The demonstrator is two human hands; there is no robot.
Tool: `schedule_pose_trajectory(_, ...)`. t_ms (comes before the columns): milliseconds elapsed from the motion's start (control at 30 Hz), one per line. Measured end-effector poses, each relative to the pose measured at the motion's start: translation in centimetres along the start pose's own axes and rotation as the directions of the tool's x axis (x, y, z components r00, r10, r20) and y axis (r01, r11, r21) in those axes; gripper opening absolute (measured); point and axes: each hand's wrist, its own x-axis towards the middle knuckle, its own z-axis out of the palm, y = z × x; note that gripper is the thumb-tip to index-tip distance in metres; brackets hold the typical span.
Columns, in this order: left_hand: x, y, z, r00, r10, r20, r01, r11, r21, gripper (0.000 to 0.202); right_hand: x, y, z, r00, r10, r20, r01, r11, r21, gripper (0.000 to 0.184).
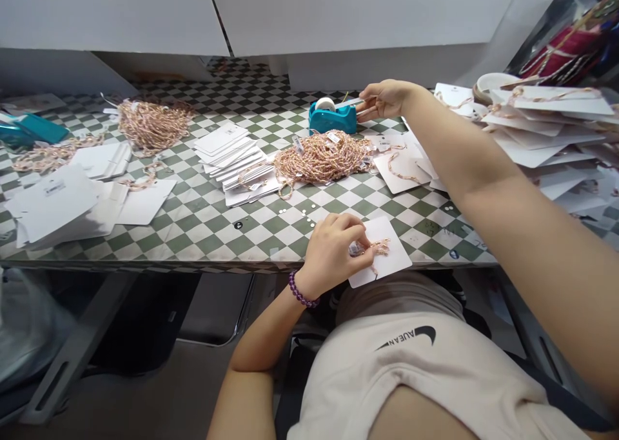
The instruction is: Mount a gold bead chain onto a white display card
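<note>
My left hand [334, 250], with a purple bead bracelet on its wrist, is closed with its fingertips on a small bunched pink-gold beaded strand [382, 246]. Under that strand a white card [387, 269] lies at the table's front edge. Farther back, my right hand [384, 99] reaches to a teal tape dispenser [333, 119] and pinches a strip of clear tape at its right end. Just in front of the dispenser is a large heap of pink-gold beaded strands [325, 157], some with small white tags.
A stack of white cards [225, 146] stands left of the heap. Farther left are another bundle of strands [153, 127] and more cards [53, 201]. At right rises a tall pile of carded strands [546, 130]. Small white dots lie on the checkered table [251, 233].
</note>
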Motion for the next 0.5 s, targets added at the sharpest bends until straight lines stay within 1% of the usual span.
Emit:
schedule_pose_trajectory(133,0.0,-0.1,0.0,1.000,0.005,-0.008,-0.005,1.000,0.008,0.018,0.1,0.8,-0.1,0.997,-0.072,0.022,0.069,0.992,0.106,0.042)
schedule_pose_trajectory(233,0.0,-0.1,0.1,1.000,0.016,-0.017,-0.016,1.000,0.010,0.018,0.2,1.4,-0.4,0.994,-0.099,0.055,0.087,0.977,0.193,0.043)
schedule_pose_trajectory(367,-0.1,-0.2,0.1,0.999,0.032,-0.027,-0.032,0.999,0.006,0.018,0.7,2.3,-0.9,0.993,-0.081,0.089,0.054,0.960,0.274,0.042)
schedule_pose_trajectory(500,-0.1,-0.3,0.2,0.999,0.033,-0.030,-0.033,0.999,0.004,0.018,1.6,3.1,-1.3,0.996,-0.007,0.092,-0.022,0.948,0.318,0.041)
